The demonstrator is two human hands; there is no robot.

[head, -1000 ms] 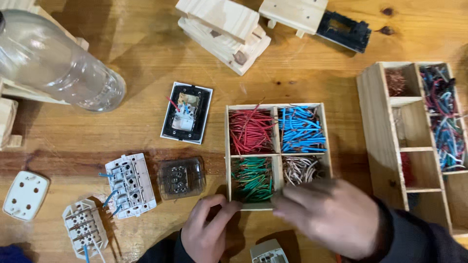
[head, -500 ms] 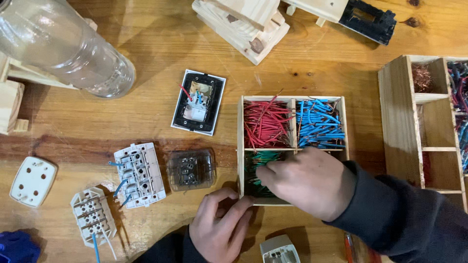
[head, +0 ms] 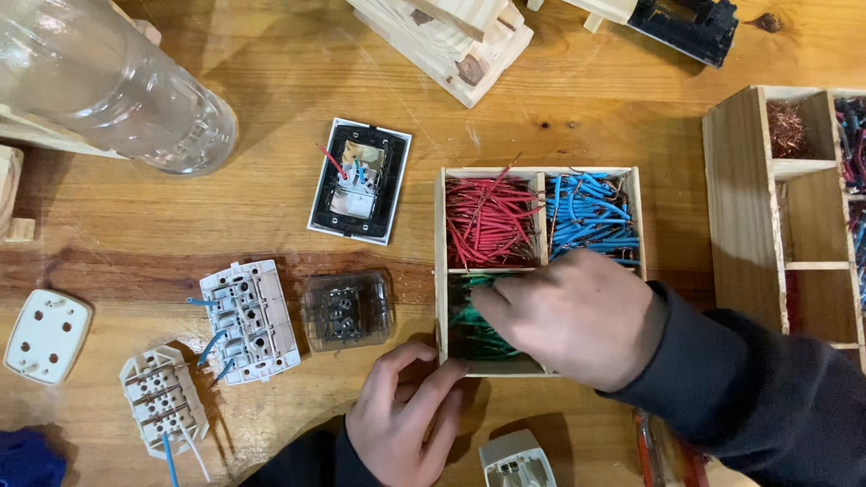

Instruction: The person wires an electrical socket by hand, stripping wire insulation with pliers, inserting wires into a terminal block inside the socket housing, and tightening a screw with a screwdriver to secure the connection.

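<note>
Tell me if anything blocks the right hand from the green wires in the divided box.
Nothing visible does. The right hand is already inside the green wires compartment of the wooden box, fingers down among them. The left hand grips the box's near edge, clear of that compartment.

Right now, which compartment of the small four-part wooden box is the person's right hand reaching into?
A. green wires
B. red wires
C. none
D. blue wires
A: the right hand lies over the lower half of the wooden box, fingertips in the green wires; the red wires and blue wires lie untouched above.
</note>
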